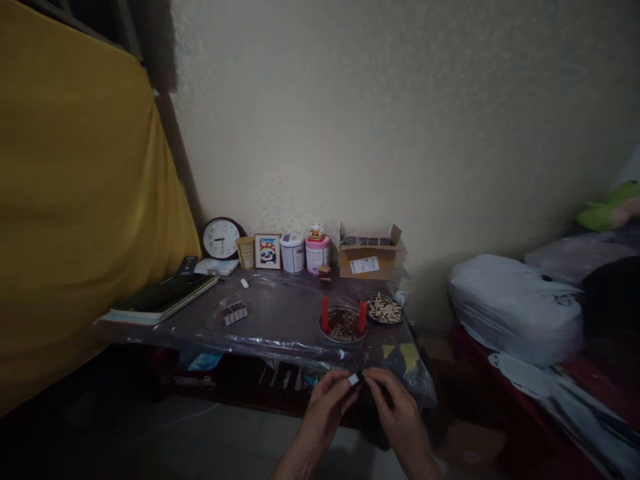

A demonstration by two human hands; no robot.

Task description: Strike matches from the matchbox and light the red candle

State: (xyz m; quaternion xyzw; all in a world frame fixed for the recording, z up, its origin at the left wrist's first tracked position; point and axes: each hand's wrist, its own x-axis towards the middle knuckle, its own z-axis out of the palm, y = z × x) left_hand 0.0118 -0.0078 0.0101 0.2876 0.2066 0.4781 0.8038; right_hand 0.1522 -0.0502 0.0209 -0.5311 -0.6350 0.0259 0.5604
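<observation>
Just in front of the table's near edge, my left hand (pixel 327 400) is closed on a small matchbox (pixel 353 379) with a white face turned up. My right hand (pixel 395 403) is close beside it, thumb and forefinger pinched at the box's dark right end. Whatever is in that pinch is too small to make out. Beyond my hands stands a round metal bowl (pixel 343 339) of brown speckled bits, with two red upright pieces at its sides. Right of it, a dish (pixel 385 322) bears a heap of pale matchsticks (pixel 384 309).
A plastic sheet covers the low table (pixel 280 313). On it lie a pack of small boxes (pixel 234 313), a white oval object (pixel 245 283) and yellow paper pieces (pixel 409 357). Behind stand a clock (pixel 221 239), tins (pixel 293 255) and an open carton (pixel 367 261). White bags (pixel 515 307) are at right.
</observation>
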